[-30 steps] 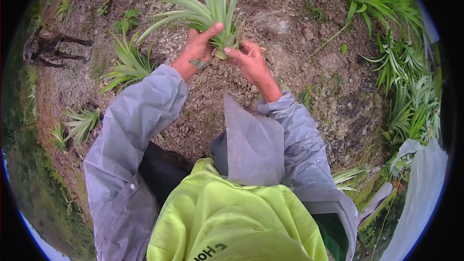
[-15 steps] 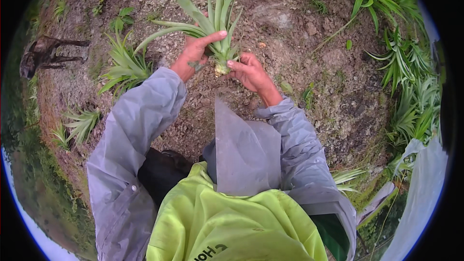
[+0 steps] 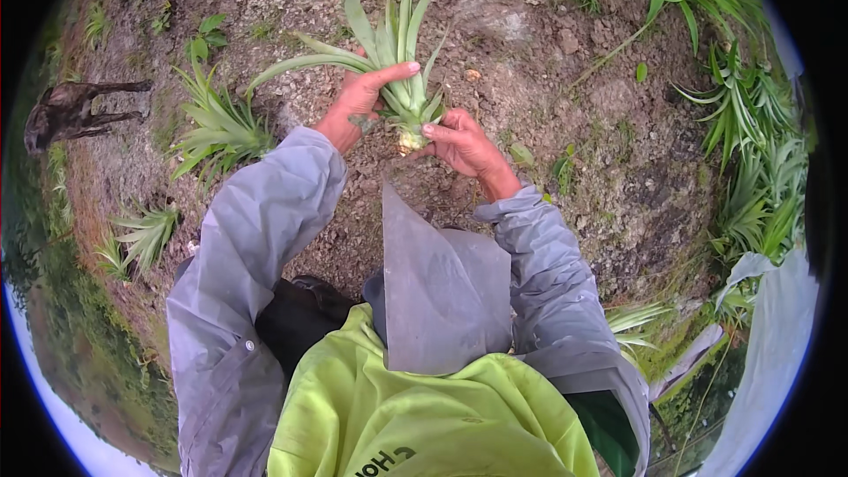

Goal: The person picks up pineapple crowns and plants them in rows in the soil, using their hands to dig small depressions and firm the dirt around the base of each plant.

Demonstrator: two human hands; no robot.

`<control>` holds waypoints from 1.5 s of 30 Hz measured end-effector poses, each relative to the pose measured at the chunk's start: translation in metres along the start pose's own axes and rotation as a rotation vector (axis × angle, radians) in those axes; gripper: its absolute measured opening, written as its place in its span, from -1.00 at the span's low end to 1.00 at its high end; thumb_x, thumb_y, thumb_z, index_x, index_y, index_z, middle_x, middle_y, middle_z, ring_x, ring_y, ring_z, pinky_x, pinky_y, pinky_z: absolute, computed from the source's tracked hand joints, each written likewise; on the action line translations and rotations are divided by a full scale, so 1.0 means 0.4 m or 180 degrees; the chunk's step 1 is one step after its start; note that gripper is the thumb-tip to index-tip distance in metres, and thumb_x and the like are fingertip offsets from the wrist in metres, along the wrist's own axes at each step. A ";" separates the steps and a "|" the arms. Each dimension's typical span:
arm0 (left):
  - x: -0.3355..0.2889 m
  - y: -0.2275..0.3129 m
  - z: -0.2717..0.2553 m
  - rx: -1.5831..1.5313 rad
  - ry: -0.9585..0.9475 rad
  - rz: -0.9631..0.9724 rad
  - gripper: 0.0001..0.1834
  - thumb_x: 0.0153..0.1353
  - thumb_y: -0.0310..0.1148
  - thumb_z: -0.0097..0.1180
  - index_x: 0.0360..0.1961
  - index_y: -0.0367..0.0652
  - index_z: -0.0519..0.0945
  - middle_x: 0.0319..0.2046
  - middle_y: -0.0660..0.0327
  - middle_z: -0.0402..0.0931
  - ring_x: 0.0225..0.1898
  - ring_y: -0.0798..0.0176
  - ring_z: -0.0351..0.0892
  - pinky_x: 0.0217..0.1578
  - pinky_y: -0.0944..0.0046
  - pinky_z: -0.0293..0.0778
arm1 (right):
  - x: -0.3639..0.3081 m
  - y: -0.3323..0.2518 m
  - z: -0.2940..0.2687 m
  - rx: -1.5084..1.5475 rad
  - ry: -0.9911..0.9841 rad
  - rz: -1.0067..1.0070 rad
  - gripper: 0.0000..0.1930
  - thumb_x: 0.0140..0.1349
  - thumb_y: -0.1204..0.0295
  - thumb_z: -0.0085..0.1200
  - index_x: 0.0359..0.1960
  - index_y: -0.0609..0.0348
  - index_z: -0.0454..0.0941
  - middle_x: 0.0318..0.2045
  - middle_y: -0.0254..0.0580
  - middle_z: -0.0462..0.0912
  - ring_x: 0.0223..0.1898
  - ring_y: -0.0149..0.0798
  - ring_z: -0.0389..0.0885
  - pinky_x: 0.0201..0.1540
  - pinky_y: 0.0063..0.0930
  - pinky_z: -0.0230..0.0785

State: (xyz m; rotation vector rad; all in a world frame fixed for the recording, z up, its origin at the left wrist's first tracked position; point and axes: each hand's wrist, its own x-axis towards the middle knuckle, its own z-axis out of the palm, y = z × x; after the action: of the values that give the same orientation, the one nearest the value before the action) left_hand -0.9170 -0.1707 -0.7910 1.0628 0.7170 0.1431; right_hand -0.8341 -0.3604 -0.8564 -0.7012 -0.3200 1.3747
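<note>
A pineapple sucker (image 3: 402,93) with long pale green leaves is held up in front of me over the soil, its pale cut base pointing down toward me. My left hand (image 3: 360,104) is wrapped round the leaves from the left, thumb stretched across their front. With thumb and fingers, my right hand (image 3: 465,143) pinches the sucker near its base from the right. The far leaf tips reach the top edge of the view.
Bare brown soil (image 3: 636,212) slopes around me. Pineapple plants (image 3: 216,128) stand to the left, with smaller ones (image 3: 148,234) nearer. A heap of suckers (image 3: 751,185) lies at the right beside whitish sheeting (image 3: 777,327). A dark dog (image 3: 75,110) stands at far left.
The sucker has tilted slightly and its base has come a little nearer to me. Both hands keep their hold. The dog and left plants appear shifted slightly left.
</note>
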 end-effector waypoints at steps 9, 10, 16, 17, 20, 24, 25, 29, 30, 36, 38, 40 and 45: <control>0.050 -0.022 0.017 0.0069 0.0115 -0.0100 -0.57 0.14 -0.23 0.44 -0.05 -0.24 0.62 -0.27 0.18 0.69 -0.31 0.25 0.73 -0.25 0.25 0.71 | -0.001 -0.016 -0.071 0.0038 -0.0061 0.0159 -0.67 0.41 0.47 0.14 0.15 0.37 0.52 0.03 -0.05 0.68 0.03 -0.16 0.71 0.05 -0.07 0.66; 0.059 -0.026 0.020 0.0096 0.0165 -0.0125 -0.56 0.13 -0.23 0.43 -0.05 -0.24 0.62 -0.27 0.19 0.69 -0.32 0.26 0.73 -0.27 0.26 0.70 | 0.001 -0.016 -0.081 0.0067 -0.0098 0.0160 -0.67 0.42 0.47 0.14 0.15 0.37 0.52 0.03 -0.05 0.68 0.02 -0.16 0.71 0.04 -0.08 0.67; 0.125 -0.002 0.069 0.0363 0.0425 0.0637 -0.39 0.09 -0.22 0.43 0.14 -0.13 0.46 -0.24 0.24 0.66 -0.36 0.30 0.70 -0.32 0.29 0.65 | 0.016 -0.059 -0.083 -0.0108 0.0726 -0.0199 -0.62 0.42 0.42 0.17 0.18 0.39 0.50 0.01 -0.05 0.67 -0.02 -0.17 0.72 -0.03 -0.16 0.69; 0.169 0.000 0.057 0.0402 0.0443 0.0946 -0.33 0.08 -0.28 0.44 0.19 -0.13 0.40 -0.22 0.21 0.65 -0.31 0.27 0.70 -0.27 0.27 0.65 | 0.019 -0.061 -0.094 -0.0589 0.1111 -0.0288 -0.51 0.40 0.35 0.22 0.25 0.39 0.45 0.01 -0.05 0.67 -0.01 -0.19 0.71 -0.05 -0.23 0.68; 0.264 0.018 0.045 0.0429 0.0505 0.1894 -0.18 0.06 -0.42 0.45 0.30 -0.20 0.25 -0.11 0.09 0.62 -0.16 0.19 0.70 -0.11 0.20 0.65 | 0.019 -0.030 -0.107 -0.2845 0.2231 -0.1172 -0.35 0.31 0.26 0.32 0.32 0.38 0.40 -0.02 -0.02 0.68 -0.03 -0.08 0.71 -0.02 -0.22 0.63; 0.326 0.016 0.058 0.0921 0.0429 0.1242 0.12 0.21 -0.38 0.42 0.58 -0.01 -0.14 0.31 -0.01 0.36 0.25 0.23 0.45 0.27 0.05 0.40 | 0.003 0.020 -0.085 -0.5030 0.1725 -0.1852 -0.22 0.09 0.17 0.45 0.30 0.26 0.40 0.20 0.08 0.49 0.22 0.19 0.45 0.28 0.05 0.36; 0.339 0.016 0.093 0.1148 0.0534 0.1797 0.11 0.19 -0.41 0.42 0.57 -0.09 -0.12 0.27 -0.01 0.39 0.22 0.25 0.47 0.23 0.07 0.43 | 0.008 0.024 -0.089 -0.5077 0.1572 -0.1913 -0.24 0.07 0.18 0.46 0.28 0.21 0.41 0.29 0.08 0.38 0.29 0.20 0.34 0.34 0.07 0.28; 0.444 -0.032 0.089 0.1285 0.0579 0.2571 -0.02 0.21 -0.45 0.39 0.51 -0.22 0.01 0.08 0.07 0.57 -0.01 0.25 0.60 -0.05 0.29 0.57 | 0.069 -0.010 -0.086 -0.4947 0.2006 -0.1914 -0.19 0.06 0.18 0.46 0.30 0.27 0.37 0.27 0.17 0.38 0.27 0.25 0.35 0.35 0.07 0.27; 0.466 -0.045 0.095 0.1015 0.0422 0.2533 -0.12 0.24 -0.45 0.36 0.49 -0.24 0.13 0.03 0.10 0.61 -0.06 0.25 0.62 -0.08 0.33 0.57 | 0.091 -0.035 -0.095 -0.4837 0.2177 -0.1920 -0.18 0.05 0.19 0.47 0.30 0.30 0.36 0.28 0.19 0.37 0.28 0.27 0.34 0.35 0.07 0.27; 0.548 -0.125 0.095 0.1480 0.0354 0.2308 -0.27 0.09 -0.45 0.47 0.24 -0.27 0.33 -0.09 0.07 0.68 -0.13 0.24 0.70 -0.12 0.25 0.62 | 0.272 -0.153 -0.209 -0.4394 0.2550 -0.1504 -0.11 -0.02 0.26 0.50 0.32 0.42 0.31 0.24 0.33 0.42 0.26 0.32 0.41 0.29 0.03 0.37; 0.574 -0.133 0.091 0.1615 0.0345 0.2535 -0.42 0.11 -0.48 0.45 0.12 -0.26 0.45 -0.13 0.14 0.69 -0.16 0.28 0.69 -0.14 0.27 0.62 | 0.321 -0.174 -0.255 -0.4161 0.2326 -0.1264 -0.12 -0.02 0.30 0.50 0.32 0.40 0.32 0.19 0.33 0.48 0.22 0.32 0.47 0.24 0.02 0.42; 0.554 -0.143 0.153 0.1129 -0.0037 0.2283 -0.52 0.11 -0.49 0.44 0.04 -0.26 0.51 -0.17 0.17 0.69 -0.19 0.30 0.69 -0.15 0.28 0.61 | 0.314 -0.171 -0.330 -0.4528 0.2480 -0.1895 -0.29 -0.02 0.39 0.45 0.21 0.28 0.45 0.04 0.25 0.62 0.05 0.31 0.61 0.09 0.04 0.50; 0.552 -0.135 0.131 0.1604 0.0056 0.2789 -0.61 0.12 -0.48 0.45 -0.06 -0.22 0.56 -0.24 0.20 0.69 -0.24 0.34 0.67 -0.20 0.26 0.60 | 0.339 -0.157 -0.345 -0.4420 0.2505 -0.1668 -0.40 -0.06 0.47 0.43 0.11 0.20 0.57 0.11 0.14 0.58 0.14 0.27 0.52 0.17 0.02 0.46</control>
State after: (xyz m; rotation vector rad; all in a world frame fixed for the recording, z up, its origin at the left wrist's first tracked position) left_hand -0.7281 -0.1400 -0.9245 1.8139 0.2542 0.7513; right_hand -0.6769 -0.2688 -0.9475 -2.0259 -0.7448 0.1234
